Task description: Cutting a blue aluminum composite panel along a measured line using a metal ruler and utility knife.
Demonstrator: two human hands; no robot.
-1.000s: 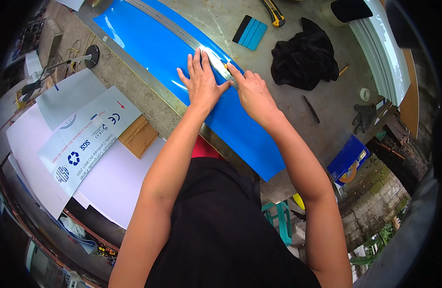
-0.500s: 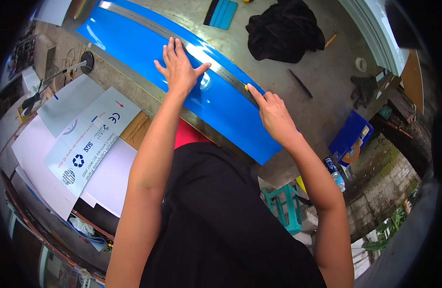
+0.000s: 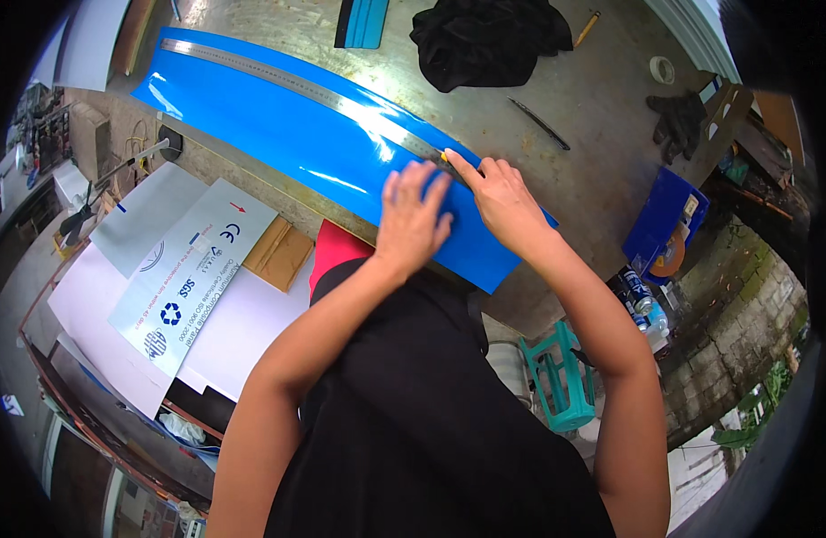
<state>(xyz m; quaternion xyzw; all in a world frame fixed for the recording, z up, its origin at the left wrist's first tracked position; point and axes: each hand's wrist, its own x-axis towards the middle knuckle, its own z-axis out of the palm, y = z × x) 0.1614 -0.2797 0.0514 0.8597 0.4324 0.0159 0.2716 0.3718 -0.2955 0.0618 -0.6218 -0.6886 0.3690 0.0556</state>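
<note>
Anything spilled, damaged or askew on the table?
No spill or damage shows. Only the black cloth looks untidy, lying crumpled on the table. The blue sheet and the ruler on it look bowed, but that is probably the fisheye lens.

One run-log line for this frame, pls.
left hand: open, blurred, over blue sheet, contact unclear | right hand: gripping yellow tool, mostly hidden, at metal ruler | ruler: lengthwise on sheet | nearby: black cloth, dark glove

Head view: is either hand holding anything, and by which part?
The right hand seems to hold a small tool; only a yellow bit shows at the index fingertip, the held part hidden. Nothing shows held in the left hand.
</note>
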